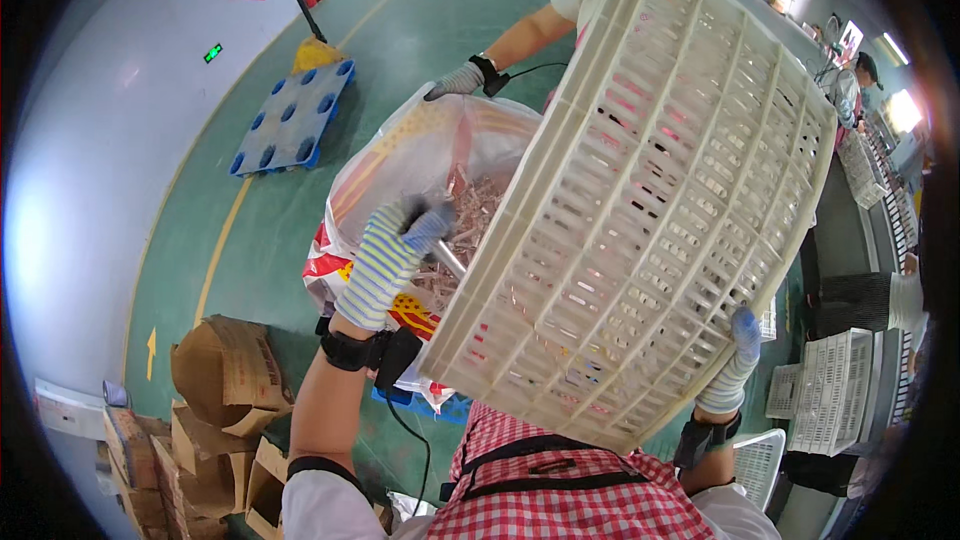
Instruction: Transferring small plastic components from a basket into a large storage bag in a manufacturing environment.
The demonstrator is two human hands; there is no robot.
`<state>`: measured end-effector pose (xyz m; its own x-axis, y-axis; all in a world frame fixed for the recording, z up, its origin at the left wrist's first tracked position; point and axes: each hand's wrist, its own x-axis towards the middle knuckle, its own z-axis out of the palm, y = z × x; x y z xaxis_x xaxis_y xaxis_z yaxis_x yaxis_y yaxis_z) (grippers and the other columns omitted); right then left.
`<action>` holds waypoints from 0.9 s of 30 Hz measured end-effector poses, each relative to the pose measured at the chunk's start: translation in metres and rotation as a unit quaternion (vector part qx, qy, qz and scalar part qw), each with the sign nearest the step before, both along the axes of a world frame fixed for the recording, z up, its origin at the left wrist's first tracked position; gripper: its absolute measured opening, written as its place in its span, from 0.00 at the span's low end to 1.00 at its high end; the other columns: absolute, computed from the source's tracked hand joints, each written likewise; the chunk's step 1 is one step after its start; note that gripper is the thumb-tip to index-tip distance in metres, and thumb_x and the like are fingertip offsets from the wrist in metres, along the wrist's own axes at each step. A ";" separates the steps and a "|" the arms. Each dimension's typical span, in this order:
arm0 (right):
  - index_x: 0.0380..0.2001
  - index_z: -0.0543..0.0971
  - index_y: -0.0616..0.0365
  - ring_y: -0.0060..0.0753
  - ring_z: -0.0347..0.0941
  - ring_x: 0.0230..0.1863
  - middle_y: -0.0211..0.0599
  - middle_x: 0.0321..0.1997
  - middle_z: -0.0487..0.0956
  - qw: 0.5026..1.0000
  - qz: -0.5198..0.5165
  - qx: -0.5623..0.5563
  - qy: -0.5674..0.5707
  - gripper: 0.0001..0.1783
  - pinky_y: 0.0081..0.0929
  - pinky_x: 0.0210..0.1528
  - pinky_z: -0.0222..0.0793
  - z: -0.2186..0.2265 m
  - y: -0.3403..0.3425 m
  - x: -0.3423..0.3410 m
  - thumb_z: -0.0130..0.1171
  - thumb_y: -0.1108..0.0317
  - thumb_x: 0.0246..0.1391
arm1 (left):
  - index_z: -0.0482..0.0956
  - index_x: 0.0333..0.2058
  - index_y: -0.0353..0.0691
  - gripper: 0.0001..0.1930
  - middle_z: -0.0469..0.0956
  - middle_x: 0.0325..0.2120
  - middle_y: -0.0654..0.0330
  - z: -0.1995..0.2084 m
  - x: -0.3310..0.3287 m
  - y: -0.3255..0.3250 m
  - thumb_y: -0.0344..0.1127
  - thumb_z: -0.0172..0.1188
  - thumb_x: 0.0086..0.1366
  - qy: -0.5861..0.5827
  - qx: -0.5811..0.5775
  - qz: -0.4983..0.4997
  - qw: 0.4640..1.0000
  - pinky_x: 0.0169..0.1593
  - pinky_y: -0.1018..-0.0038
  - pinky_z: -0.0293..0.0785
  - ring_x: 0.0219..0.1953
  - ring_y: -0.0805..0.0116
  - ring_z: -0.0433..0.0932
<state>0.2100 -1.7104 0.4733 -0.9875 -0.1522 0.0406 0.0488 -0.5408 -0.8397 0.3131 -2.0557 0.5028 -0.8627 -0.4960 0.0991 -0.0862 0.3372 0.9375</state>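
Observation:
A large off-white slatted plastic crate (640, 210) is tilted up on its side at the right, its slatted bottom toward me. My right hand (738, 360), in a striped glove, grips its lower right edge. Beside the crate's left rim, my left hand (390, 245) in a striped glove is curled around a short silvery rod (448, 258), whose far end is hidden. Below it stands a white printed sack (335, 265), open at the top, holding many small clear pinkish plastic pieces (480, 208). A co-worker's gloved hand (458, 81) holds the sack's far rim.
Brown cardboard boxes (225, 375) stand at lower left. A blue-grey pallet (295, 120) rests by a yellow pallet jack (315, 53) at far left. Other crates (830, 390) and a conveyor line (890, 210) are at right. The co-worker stands behind the crate.

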 end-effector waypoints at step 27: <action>0.50 0.63 0.66 0.39 0.75 0.36 0.49 0.42 0.73 0.993 0.022 -0.115 0.009 0.30 0.33 0.36 0.76 0.031 -0.013 0.043 0.53 0.60 0.45 | 0.69 0.47 0.41 0.17 0.71 0.43 0.52 -0.073 0.008 0.001 0.33 0.47 0.57 0.182 -0.398 -0.498 0.748 0.48 0.66 0.67 0.44 0.53 0.70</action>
<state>0.2528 -1.7235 0.5046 -0.9790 -0.1797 0.0961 0.0632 -0.7159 -0.6953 0.3207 -2.0551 0.4303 -0.6090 0.7170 0.3391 0.7921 0.5285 0.3052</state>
